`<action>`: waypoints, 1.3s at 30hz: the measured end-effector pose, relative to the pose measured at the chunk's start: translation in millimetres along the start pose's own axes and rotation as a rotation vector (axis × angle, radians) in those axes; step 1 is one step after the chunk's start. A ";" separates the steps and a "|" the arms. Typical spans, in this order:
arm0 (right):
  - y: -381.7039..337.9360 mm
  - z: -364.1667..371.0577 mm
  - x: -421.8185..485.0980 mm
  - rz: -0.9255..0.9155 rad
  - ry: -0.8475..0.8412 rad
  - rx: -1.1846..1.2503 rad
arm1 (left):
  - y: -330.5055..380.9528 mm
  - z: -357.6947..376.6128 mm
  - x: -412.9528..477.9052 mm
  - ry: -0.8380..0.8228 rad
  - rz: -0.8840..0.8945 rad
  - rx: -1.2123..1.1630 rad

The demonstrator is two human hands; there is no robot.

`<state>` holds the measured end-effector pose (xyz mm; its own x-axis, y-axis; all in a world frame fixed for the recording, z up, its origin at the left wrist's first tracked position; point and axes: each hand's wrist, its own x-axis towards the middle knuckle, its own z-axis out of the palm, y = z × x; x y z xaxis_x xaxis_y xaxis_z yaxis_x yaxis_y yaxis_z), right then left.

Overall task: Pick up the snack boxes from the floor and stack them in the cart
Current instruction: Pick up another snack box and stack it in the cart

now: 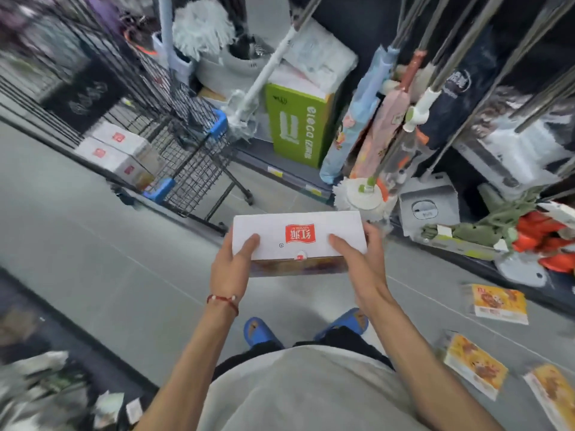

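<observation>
White snack box (298, 239), short of the cart (186, 141), is gripped endwise by left hand (231, 265) and right hand (357, 262), seemingly kept level for flat stacking.

Grey shirt (311, 396), black trousers (342, 337), blue slippers (259, 330), short sleeves; a red string bracelet (223, 301) circles the wrist of the left hand (231, 264).

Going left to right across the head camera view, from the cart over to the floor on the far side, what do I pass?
Wire cart with white boxes inside → left hand → held box → right hand → yellow snack boxes lying on the floor.
</observation>
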<state>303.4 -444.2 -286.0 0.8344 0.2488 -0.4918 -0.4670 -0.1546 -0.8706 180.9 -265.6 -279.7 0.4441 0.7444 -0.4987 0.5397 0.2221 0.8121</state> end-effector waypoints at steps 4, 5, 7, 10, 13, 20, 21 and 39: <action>5.4 65.5 -22.7 -0.025 -0.047 -0.067 | -9.6 -68.4 11.1 0.055 0.039 -0.020; 6.9 82.4 -27.0 -0.026 -0.060 -0.074 | -12.7 -85.3 14.5 0.068 0.050 -0.016; 7.3 113.3 -31.9 -0.034 -0.092 -0.082 | -16.4 -113.9 21.1 0.096 0.074 -0.011; 2.7 163.2 -36.3 -0.051 -0.138 -0.102 | -20.5 -155.1 35.9 0.160 0.100 -0.018; -1.8 204.3 -35.6 -0.053 -0.181 -0.099 | -20.5 -188.0 50.4 0.186 0.093 -0.045; -13.6 313.3 -2.6 -0.045 -0.252 -0.106 | 3.6 -258.4 124.3 0.241 0.077 -0.069; -15.6 328.1 2.6 -0.046 -0.262 -0.105 | 6.9 -267.1 136.7 0.254 0.070 -0.070; -65.3 622.5 82.5 -0.065 -0.398 -0.214 | 79.5 -465.9 359.2 0.357 -0.008 -0.205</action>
<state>220.6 181.6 -277.7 0.6631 0.6060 -0.4393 -0.3117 -0.3100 -0.8982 50.1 312.8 -253.0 0.1446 0.9059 -0.3980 0.3725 0.3228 0.8701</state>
